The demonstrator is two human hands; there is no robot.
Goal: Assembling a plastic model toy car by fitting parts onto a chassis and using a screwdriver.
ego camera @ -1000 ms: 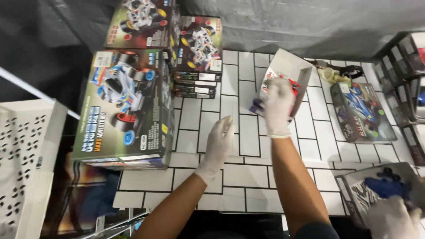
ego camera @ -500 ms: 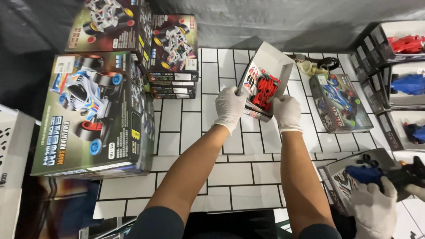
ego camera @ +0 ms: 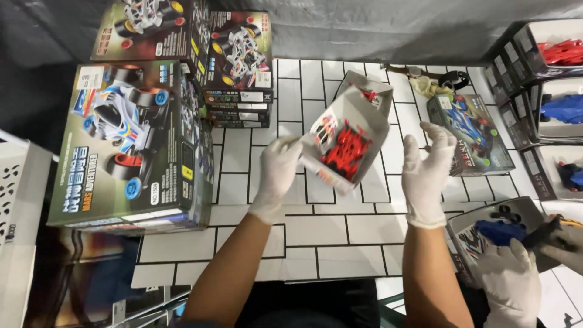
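Gloved left hand grips a small toy-car box above the tiled table, flap still open; right hand hovers beside it, fingers spread, empty. Beyond, boxed cars sit stacked.

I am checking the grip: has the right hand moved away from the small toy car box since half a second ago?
Yes. The right hand has let go and shifted right, toward the flat box on the tiles; the left hand holds the small box.
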